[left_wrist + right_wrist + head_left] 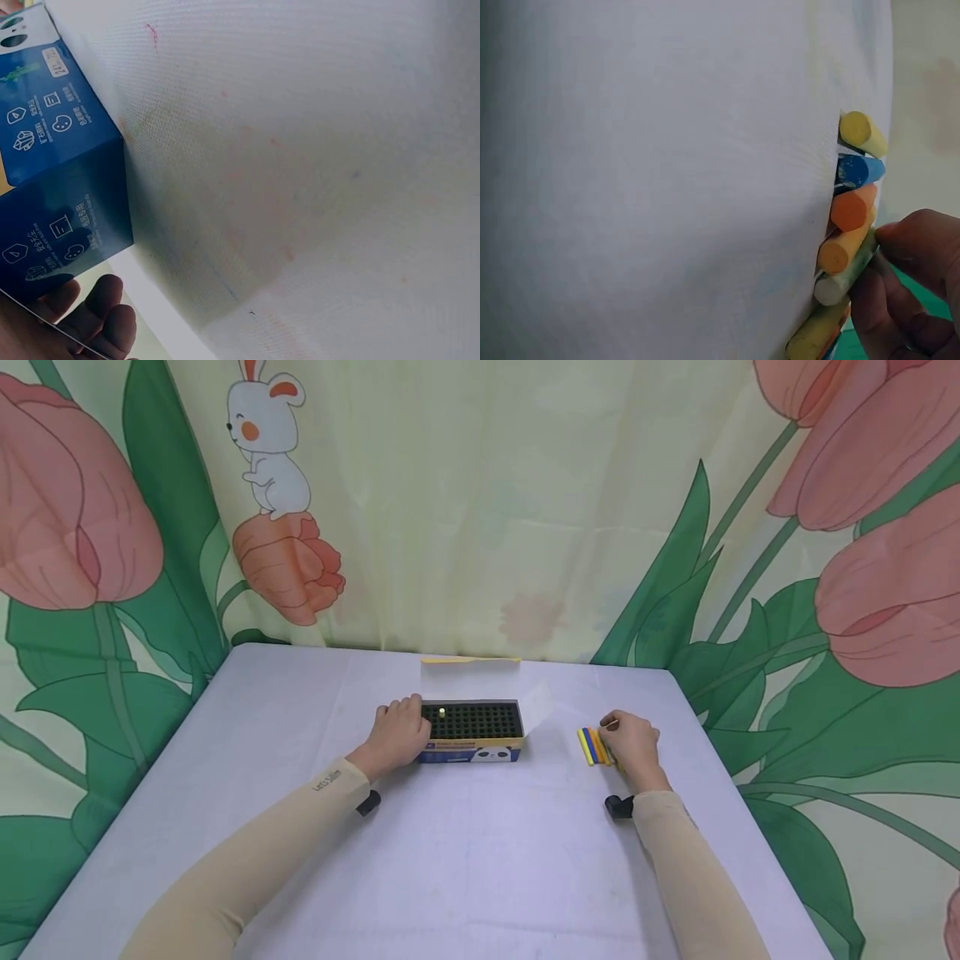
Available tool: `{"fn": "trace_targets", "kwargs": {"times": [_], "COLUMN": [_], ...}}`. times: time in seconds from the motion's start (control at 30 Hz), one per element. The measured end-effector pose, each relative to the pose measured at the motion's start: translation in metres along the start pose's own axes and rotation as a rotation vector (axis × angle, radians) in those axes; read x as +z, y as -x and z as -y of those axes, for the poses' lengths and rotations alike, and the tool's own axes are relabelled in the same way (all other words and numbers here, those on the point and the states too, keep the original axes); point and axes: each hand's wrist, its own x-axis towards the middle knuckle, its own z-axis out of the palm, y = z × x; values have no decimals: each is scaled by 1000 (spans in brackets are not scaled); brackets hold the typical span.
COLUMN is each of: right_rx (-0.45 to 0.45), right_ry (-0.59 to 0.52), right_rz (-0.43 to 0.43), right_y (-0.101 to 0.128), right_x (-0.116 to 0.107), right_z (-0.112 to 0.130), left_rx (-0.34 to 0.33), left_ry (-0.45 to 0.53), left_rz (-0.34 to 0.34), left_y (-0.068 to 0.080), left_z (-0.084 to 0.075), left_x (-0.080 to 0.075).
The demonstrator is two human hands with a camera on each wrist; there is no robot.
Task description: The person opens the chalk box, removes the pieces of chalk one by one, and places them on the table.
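Head view: person seated at a white table (465, 852), both forearms in beige sleeves; left hand (399, 735) rests against the left end of a blue box (471, 752), fingers curled over its edge and holding it; the box lies near the table's middle, its top a black grid tray (480, 720) with one pale stick (442, 712) standing in a hole near the left side; a yellow strip (470, 659) lies at the far table edge behind the box; right hand (633, 745) sits well to the right of the box, over a row of coloured chalk sticks (592, 746) lying side by side on the table. Right wrist view: sticks yellow, blue, orange, orange, pale green, yellow in a row; thumb and fingers (919, 244) pinch the pale green stick (847, 276) at its far end. Left wrist view: the box's blue side with white icons, fingertips (101, 311) just beside its lower corner; flowered curtain (112, 527) behind the table.
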Motion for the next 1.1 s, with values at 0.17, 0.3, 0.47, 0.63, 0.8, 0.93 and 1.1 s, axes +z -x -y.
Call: {"fn": "trace_targets", "kwargs": {"times": [0.17, 0.3, 0.47, 0.63, 0.8, 0.93, 1.1], "right_rx": [34, 45, 51, 48, 58, 47, 10], "right_ry": [-16, -33, -54, -65, -63, -56, -62], "right_rz": [-8, 6, 23, 19, 22, 13, -16], "right_y": [0, 0, 0, 1, 2, 2, 1], "right_x": [2, 2, 2, 1, -4, -8, -15], "right_z": [0, 0, 1, -1, 0, 4, 13], "left_rx": [1, -1, -8, -4, 0, 1, 7], "left_ry": [6, 3, 3, 5, 7, 4, 7], "left_rz": [-4, 3, 5, 1, -3, -3, -2], "left_y": [0, 0, 0, 0, -1, 0, 0], "left_z": [-1, -1, 0, 0, -1, -1, 0], "left_x": [0, 0, 1, -1, -1, -1, -1]}}
